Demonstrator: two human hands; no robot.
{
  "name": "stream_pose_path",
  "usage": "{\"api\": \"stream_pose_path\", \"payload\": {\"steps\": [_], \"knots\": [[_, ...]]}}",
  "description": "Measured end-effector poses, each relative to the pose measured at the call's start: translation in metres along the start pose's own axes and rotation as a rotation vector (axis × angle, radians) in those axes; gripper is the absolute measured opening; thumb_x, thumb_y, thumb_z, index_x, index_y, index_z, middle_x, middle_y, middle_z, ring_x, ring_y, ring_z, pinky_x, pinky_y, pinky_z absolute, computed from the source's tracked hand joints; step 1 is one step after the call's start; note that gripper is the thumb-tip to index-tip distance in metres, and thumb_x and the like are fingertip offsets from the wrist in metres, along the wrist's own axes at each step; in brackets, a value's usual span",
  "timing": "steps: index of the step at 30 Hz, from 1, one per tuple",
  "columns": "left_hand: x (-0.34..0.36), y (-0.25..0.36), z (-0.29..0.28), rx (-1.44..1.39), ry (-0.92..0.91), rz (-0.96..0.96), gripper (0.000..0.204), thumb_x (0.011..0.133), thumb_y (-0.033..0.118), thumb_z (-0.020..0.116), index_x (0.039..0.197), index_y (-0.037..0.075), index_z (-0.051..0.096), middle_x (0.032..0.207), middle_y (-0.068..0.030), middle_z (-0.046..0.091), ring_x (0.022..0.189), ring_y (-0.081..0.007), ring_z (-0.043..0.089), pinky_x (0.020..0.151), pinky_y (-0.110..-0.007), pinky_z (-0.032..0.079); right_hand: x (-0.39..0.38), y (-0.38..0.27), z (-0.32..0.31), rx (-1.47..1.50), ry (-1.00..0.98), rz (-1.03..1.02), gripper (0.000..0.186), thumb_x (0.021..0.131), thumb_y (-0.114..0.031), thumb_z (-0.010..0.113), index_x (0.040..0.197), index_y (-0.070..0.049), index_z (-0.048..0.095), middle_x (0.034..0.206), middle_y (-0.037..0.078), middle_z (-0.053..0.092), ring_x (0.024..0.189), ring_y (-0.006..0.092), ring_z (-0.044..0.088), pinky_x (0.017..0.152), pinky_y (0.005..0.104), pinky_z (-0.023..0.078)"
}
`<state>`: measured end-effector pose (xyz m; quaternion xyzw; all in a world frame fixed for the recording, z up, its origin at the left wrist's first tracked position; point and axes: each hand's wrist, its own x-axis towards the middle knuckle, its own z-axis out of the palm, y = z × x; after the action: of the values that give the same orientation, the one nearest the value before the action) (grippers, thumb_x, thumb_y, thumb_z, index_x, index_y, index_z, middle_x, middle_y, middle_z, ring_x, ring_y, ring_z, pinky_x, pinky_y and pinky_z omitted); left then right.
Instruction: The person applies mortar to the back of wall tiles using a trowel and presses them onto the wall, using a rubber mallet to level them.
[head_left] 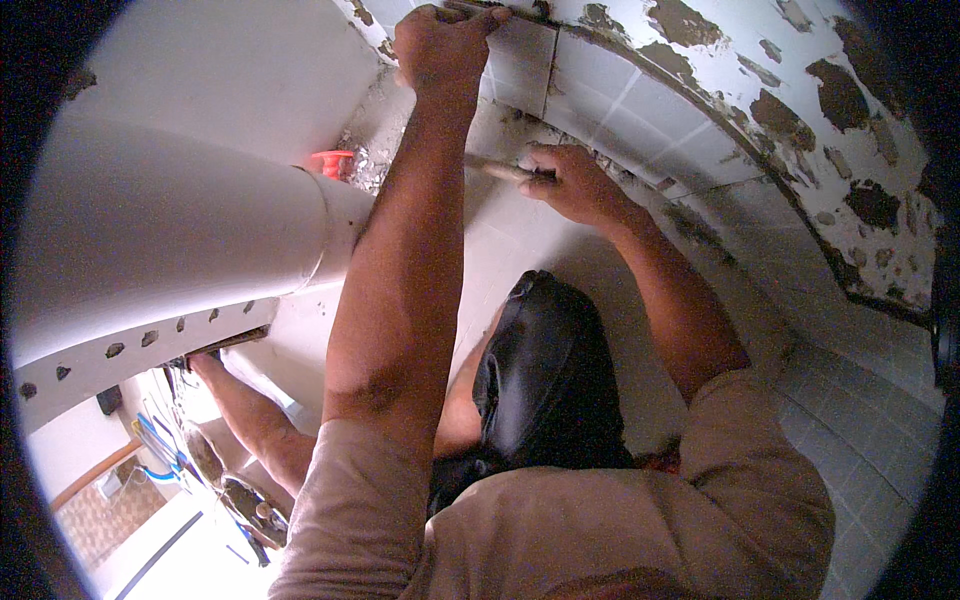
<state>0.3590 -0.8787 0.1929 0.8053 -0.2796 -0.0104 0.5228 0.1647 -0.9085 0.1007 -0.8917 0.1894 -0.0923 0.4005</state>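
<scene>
My left hand (440,48) is raised to the top edge of the wall tiles. Its fingers are closed around a thin dark rod, like a chisel (478,8), which lies along that edge; the far end is hard to make out. Lower and to the right, my right hand (580,185) grips a wooden handle (500,170). The other end of this handle passes behind my left forearm, so any head on it is hidden. Grey-white wall tiles (600,85) are close beyond both hands.
A thick white pipe (190,230) runs in from the left, near a red fitting (332,163) and rubble (372,165). Chipped white wall (770,100) curves above the tiles. My bent knee (550,370) is below. Cables and tools (240,500) lie at lower left.
</scene>
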Motion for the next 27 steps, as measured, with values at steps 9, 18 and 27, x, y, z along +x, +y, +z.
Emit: {"api": "stream_pose_path", "payload": {"steps": [9, 18, 27], "knots": [[0.002, 0.004, -0.004, -0.021, -0.047, -0.118, 0.045, 0.065, 0.031, 0.092, 0.068, -0.002, 0.062, 0.061, -0.01, 0.061, 0.059, -0.0224, 0.055, 0.061, -0.039, 0.047, -0.01, 0.006, -0.008, 0.109, -0.182, 0.023, 0.02, 0.08, -0.014, 0.074, 0.09, 0.001, 0.066, 0.074, 0.009, 0.064, 0.068, 0.0159, 0.058, 0.066, 0.0344, 0.047], [0.009, -0.014, 0.02, 0.112, 0.351, 0.12, 0.059, 0.064, 0.031, 0.092, 0.101, -0.007, 0.066, 0.09, -0.0203, 0.068, 0.084, -0.0331, 0.065, 0.075, -0.043, 0.05, 0.014, 0.041, 0.013, 0.107, 0.123, -0.039, 0.027, 0.079, -0.018, 0.073, 0.099, 0.001, 0.068, 0.08, 0.016, 0.065, 0.071, 0.0203, 0.059, 0.068, 0.0369, 0.049], [-0.061, 0.013, 0.056, -0.147, 0.068, 0.067, 0.048, 0.099, 0.032, 0.044, 0.117, -0.011, 0.059, 0.123, -0.0357, 0.057, 0.119, -0.0485, 0.053, 0.105, -0.049, 0.039, 0.043, 0.008, 0.039, -0.042, 0.114, -0.259, 0.031, 0.084, -0.031, 0.072, 0.103, -0.006, 0.067, 0.106, 0.013, 0.067, 0.107, 0.0285, 0.059, 0.093, 0.0455, 0.042]]}}
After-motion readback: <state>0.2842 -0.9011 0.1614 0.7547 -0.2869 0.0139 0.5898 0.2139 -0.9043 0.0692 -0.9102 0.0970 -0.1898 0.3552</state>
